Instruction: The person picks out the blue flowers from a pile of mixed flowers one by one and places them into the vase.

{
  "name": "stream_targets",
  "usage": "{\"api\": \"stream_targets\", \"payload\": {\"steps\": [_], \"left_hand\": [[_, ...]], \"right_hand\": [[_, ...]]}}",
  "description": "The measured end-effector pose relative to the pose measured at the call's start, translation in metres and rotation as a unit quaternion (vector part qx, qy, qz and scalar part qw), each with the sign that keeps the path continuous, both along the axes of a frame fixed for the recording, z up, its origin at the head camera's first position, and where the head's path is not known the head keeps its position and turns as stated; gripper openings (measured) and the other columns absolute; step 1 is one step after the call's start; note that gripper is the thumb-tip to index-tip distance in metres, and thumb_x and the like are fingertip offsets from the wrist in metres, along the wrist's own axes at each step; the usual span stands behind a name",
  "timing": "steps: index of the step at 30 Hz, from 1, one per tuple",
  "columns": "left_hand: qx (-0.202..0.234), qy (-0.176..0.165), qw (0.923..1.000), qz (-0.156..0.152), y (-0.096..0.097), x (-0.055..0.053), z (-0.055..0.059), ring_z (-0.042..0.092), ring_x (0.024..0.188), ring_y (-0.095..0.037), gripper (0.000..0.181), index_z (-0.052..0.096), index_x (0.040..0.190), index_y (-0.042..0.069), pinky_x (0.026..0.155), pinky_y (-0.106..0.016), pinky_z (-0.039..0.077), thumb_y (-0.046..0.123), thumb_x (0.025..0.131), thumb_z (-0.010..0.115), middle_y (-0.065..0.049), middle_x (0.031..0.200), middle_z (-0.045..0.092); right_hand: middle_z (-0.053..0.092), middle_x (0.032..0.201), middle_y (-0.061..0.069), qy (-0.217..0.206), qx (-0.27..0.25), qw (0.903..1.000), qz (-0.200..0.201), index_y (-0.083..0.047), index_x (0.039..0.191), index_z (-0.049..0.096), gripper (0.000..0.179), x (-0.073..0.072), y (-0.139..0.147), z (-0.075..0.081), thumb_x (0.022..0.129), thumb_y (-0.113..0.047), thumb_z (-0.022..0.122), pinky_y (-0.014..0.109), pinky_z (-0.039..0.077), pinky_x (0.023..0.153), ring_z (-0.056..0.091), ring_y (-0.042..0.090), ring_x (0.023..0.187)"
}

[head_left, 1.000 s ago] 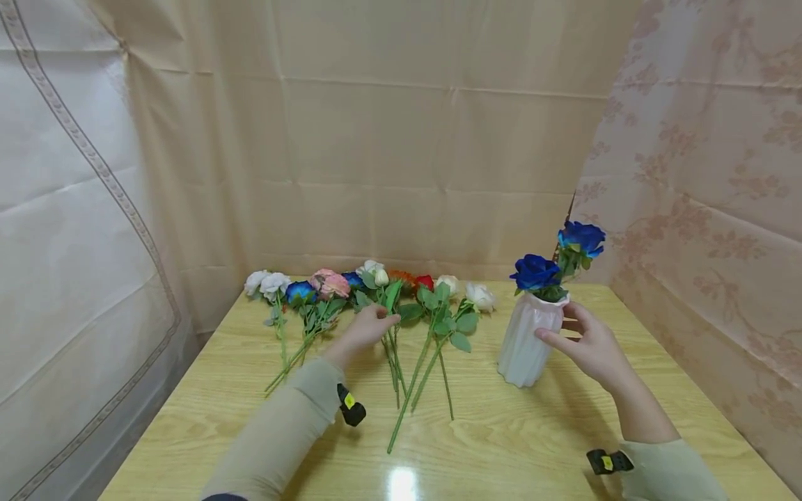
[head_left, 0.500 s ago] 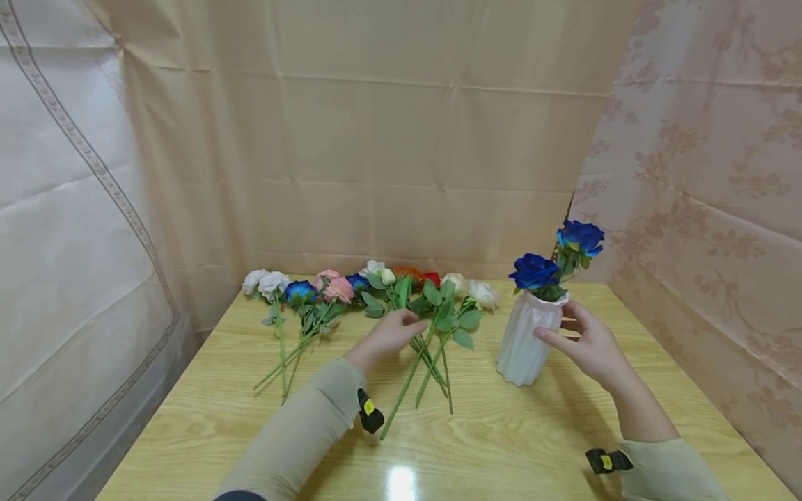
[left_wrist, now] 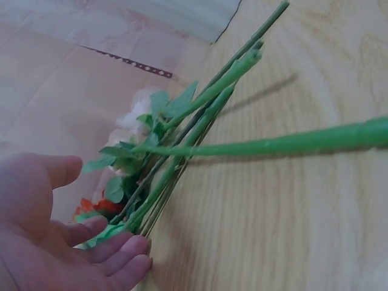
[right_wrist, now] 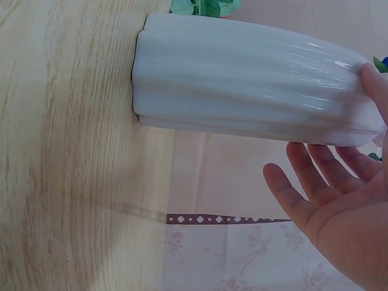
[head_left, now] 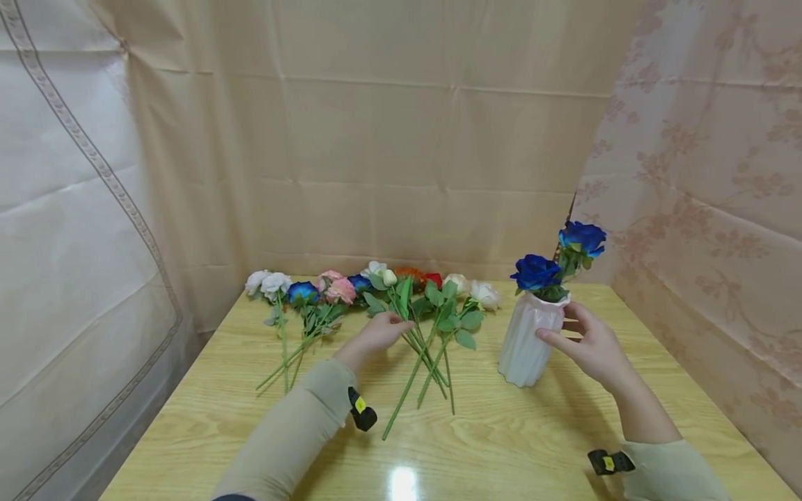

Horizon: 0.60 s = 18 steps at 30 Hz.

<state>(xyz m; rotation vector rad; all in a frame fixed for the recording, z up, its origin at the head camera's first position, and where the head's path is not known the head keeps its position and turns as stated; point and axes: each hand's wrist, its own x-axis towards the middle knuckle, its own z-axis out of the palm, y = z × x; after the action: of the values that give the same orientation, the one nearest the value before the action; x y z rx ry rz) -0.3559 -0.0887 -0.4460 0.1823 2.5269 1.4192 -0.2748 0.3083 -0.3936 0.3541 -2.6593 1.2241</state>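
Observation:
A white ribbed vase (head_left: 531, 341) stands upright at the right of the table, with two blue roses (head_left: 536, 272) in its mouth. My right hand (head_left: 592, 346) holds it near the neck, thumb on the front and fingers behind, as the right wrist view (right_wrist: 345, 194) also shows. Over the middle of the flowers is my left hand (head_left: 379, 332). In the left wrist view its fingers (left_wrist: 121, 254) are loosely extended, thumb apart, fingertips right beside the green stems (left_wrist: 200, 130). Crossed stems (head_left: 426, 365) with leaves lie to its right, below white, orange and red blooms.
Left of my left hand lie pink roses (head_left: 338, 287), a blue rose (head_left: 303, 292) and white flowers (head_left: 274, 284), stems toward me. The wooden table (head_left: 476, 452) ends at a beige cloth backdrop (head_left: 388, 139); a patterned cloth (head_left: 708, 209) hangs at the right.
My left hand has moved right, then drawn back a little to the left. The middle stems' lower ends have swung right. My right hand and the vase have stayed in place.

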Motion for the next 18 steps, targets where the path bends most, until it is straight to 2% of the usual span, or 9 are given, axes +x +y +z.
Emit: {"api": "stream_targets", "payload": {"steps": [4, 13, 18], "left_hand": [[-0.002, -0.011, 0.9998, -0.016, 0.008, 0.002, -0.002, 0.056, 0.124, -0.035, 0.061, 0.053, 0.142, -0.001, 0.1, -0.053, 0.047, 0.046, 0.103, 0.059, -0.017, 0.136, 0.057], [0.033, 0.008, 0.9981, -0.051, 0.024, 0.005, 0.001, 0.056, 0.125, -0.032, 0.063, 0.051, 0.147, 0.002, 0.101, -0.05, 0.047, 0.045, 0.102, 0.061, -0.015, 0.141, 0.055], [0.011, 0.027, 0.9973, -0.067, 0.025, 0.004, 0.0, 0.057, 0.123, -0.03, 0.055, 0.054, 0.144, 0.003, 0.098, -0.048, 0.049, 0.041, 0.104, 0.059, -0.014, 0.137, 0.058]], "right_hand": [[0.049, 0.144, 0.026, -0.002, 0.001, 1.0, -0.001, -0.007, 0.153, 0.039, 0.077, 0.0, 0.0, -0.001, 0.096, -0.046, 0.071, 0.06, 0.054, 0.086, 0.052, 0.051, 0.124], [0.048, 0.144, 0.026, -0.002, 0.003, 1.0, -0.003, -0.006, 0.153, 0.039, 0.077, 0.001, 0.0, 0.0, 0.096, -0.046, 0.07, 0.061, 0.054, 0.086, 0.052, 0.051, 0.124], [0.049, 0.143, 0.026, 0.002, 0.002, 1.0, 0.0, -0.007, 0.152, 0.04, 0.075, 0.0, -0.001, 0.001, 0.096, -0.045, 0.071, 0.06, 0.055, 0.086, 0.053, 0.052, 0.123]]}}
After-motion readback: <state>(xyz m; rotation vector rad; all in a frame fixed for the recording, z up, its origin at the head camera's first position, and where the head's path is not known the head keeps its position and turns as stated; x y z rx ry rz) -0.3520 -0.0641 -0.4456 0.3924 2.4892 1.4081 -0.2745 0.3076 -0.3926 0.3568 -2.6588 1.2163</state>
